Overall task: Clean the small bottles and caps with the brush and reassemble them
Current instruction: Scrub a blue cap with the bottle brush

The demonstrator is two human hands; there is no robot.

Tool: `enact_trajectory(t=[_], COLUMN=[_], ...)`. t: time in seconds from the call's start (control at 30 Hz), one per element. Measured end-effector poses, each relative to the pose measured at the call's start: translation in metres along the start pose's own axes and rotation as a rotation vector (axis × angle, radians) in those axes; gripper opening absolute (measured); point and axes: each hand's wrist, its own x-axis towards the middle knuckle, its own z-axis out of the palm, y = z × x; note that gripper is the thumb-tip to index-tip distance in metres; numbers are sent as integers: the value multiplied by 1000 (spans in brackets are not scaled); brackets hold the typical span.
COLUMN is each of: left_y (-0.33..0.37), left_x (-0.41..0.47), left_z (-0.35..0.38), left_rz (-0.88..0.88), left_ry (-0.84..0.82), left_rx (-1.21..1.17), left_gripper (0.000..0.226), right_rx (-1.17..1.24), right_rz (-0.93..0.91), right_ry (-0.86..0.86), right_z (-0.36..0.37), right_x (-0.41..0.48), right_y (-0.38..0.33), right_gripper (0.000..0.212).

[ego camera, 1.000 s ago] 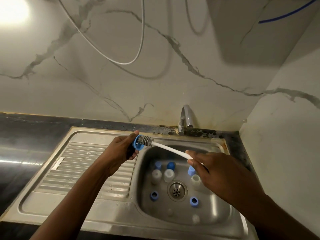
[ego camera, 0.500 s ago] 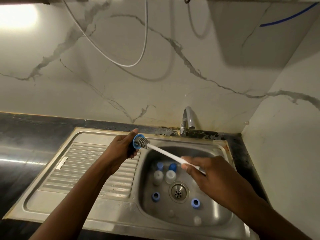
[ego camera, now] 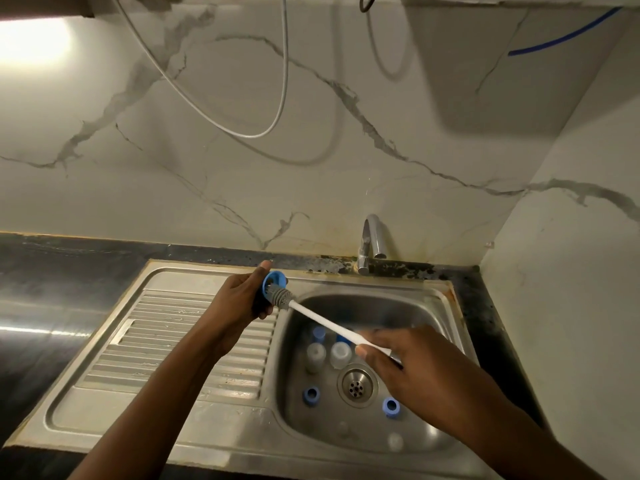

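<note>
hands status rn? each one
Left hand: shut on blue cap, brush head in its opening.
Right hand: shut on the brush's white handle.

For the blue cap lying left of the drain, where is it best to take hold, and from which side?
Grip the blue cap by its outer wall, from above. It stands apart from the drain with its round opening facing up, so two fingers can probably pinch opposite sides of the rim.

Crowded basin, open drainboard.
We see bottles (ego camera: 315, 355) and caps (ego camera: 311, 395) ringing the drain (ego camera: 356, 385); the ribbed drainboard (ego camera: 180, 344) offers us free passage.
</note>
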Motion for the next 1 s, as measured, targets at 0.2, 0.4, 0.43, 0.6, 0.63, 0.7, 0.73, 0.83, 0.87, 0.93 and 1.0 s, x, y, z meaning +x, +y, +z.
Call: enact_trajectory(t=[0.2, 0.4, 0.43, 0.6, 0.63, 0.7, 0.73, 0.83, 0.87, 0.93, 1.0], left_y=[-2, 2, 2, 3, 4, 7, 8, 9, 8, 7, 6], left_x=[-1, 0, 1, -2, -2, -1, -1, 0, 0, 0, 0], left_z=[2, 1, 1, 8, 9, 7, 7, 6, 6, 5, 3], left_rz=[-40, 7, -3, -35, -29, 2, 20, 49, 46, 26, -4], left_ry=[-26, 0, 7, 27, 25, 6, -7, 0, 18, 54, 76], left_rx=[-98, 0, 0, -82, -95, -72, -44, -6, -20, -74, -124], left_gripper=[60, 56, 55, 56, 56, 57, 59, 60, 59, 57, 55], right_rx=[-74, -139, -103, -66, -75, -122, -144, -169, -157, -110, -66], right_rz=[10, 6, 3, 10, 18, 24, 21, 6, 1, -7, -11], right_ry=[112, 39, 18, 61, 83, 116, 126, 107, 81, 22, -3], right_z=[-14, -9, -7, -7, -7, -8, -7, -4, -2, 0, -1], right_x=[8, -2, -4, 4, 4, 6, 6, 4, 3, 0, 0], right_y=[-1, -8, -9, -6, -5, -5, -5, -9, -11, -15, -16], right_gripper=[42, 34, 33, 37, 40, 46, 49, 43, 41, 41, 40])
